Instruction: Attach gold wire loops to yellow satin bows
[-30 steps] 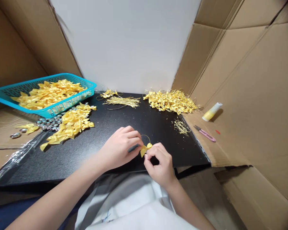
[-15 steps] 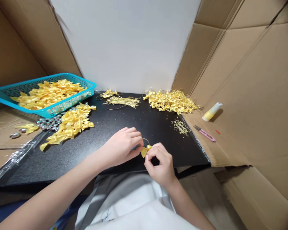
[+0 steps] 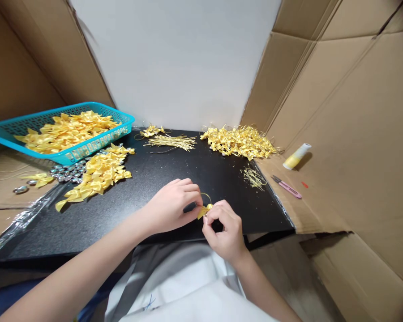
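Note:
Between my two hands, over the near part of the black table, is a small yellow ribbon bow (image 3: 204, 210) with a loop of thin gold cord (image 3: 206, 195) rising above it. My left hand (image 3: 176, 203) comes from the left, and its thumb and fingertips pinch the bow's left side. On the opposite side, my right hand (image 3: 225, 226) is closed in a pinch, thumb against forefinger, on the bow's right and lower edge. The fingers partly cover the bow, and a tiny shiny spot shows by the right thumb.
A blue basket (image 3: 129, 123) of yellow ribbon pieces stands at left, beside silver beads (image 3: 72, 172) and loose yellow ribbons (image 3: 102, 172). Gold cords (image 3: 171, 142) and finished-looking bows (image 3: 240, 141) lie at the back. Cord scraps (image 3: 253, 178), pink snips (image 3: 287, 187) and a thread spool (image 3: 296, 156) are at right.
The bow has turned slightly between my fingers, with more of it now hidden. My left fingertips have shifted a little to the right; my right hand has hardly moved.

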### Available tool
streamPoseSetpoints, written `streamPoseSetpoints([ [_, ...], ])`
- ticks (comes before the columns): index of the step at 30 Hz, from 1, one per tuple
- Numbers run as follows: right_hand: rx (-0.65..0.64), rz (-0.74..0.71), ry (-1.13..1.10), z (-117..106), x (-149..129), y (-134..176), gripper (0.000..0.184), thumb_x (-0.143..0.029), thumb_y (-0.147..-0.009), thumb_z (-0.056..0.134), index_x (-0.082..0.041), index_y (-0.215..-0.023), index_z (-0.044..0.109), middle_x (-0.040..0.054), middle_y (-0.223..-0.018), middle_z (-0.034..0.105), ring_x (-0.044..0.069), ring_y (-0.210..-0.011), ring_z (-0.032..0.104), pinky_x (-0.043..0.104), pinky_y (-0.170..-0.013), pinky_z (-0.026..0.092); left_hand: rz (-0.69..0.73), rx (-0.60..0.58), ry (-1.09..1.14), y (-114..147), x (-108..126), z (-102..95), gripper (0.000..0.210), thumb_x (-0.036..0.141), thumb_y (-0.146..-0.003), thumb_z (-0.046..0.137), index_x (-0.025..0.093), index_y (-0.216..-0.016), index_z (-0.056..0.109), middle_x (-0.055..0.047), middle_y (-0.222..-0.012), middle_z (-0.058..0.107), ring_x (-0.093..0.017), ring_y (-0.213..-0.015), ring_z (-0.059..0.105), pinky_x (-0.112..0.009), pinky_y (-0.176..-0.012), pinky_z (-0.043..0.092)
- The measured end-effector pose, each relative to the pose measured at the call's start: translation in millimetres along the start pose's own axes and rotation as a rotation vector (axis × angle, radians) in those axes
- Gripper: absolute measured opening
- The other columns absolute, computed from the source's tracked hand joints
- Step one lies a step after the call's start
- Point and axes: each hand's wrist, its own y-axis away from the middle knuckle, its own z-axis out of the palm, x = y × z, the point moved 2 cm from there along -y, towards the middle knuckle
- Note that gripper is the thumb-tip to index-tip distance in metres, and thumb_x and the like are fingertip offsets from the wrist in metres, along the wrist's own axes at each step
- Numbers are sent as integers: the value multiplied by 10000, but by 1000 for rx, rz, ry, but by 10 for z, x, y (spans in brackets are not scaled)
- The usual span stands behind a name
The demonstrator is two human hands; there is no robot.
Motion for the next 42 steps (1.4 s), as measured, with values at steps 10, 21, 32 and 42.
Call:
streamPoseSetpoints([
  [10, 8, 10, -5, 2, 11, 23, 221, -16, -742, 513, -214, -666, 452, -8, -638, 510, 150, -678, 488, 287, -631, 469, -69, 38, 35, 6, -18, 68, 95, 146, -816, 536, 180, -739, 580, -9, -752, 629, -156, -722, 517, -281, -677, 372],
  [21, 37, -19, 32, 5, -15, 17, 232, 0, -725, 498, -215, -661, 438, -14, -626, 489, 143, -653, 473, 276, -606, 461, -100, 36, 63, 12, 12, 90, 90, 143, -804, 550, 180, -724, 569, -7, -742, 631, -158, -717, 517, -282, -679, 382],
  [32, 84, -106, 105, 37, -24, 45, 249, 21, -735, 501, -215, -672, 450, -16, -616, 498, 138, -635, 467, 276, -602, 469, -65, 64, 3, 49, 61, 121, 113, 165, -837, 531, 186, -729, 556, -6, -742, 619, -157, -731, 514, -292, -652, 348],
  [42, 76, 54, -69, -26, 24, 75, 205, -38, -776, 563, -218, -718, 483, -4, -682, 545, 153, -706, 515, 301, -661, 471, -55, 146, -37, 149, 21, 82, 155, 201, -902, 478, 188, -761, 539, -15, -759, 619, -156, -715, 518, -291, -656, 351],
])
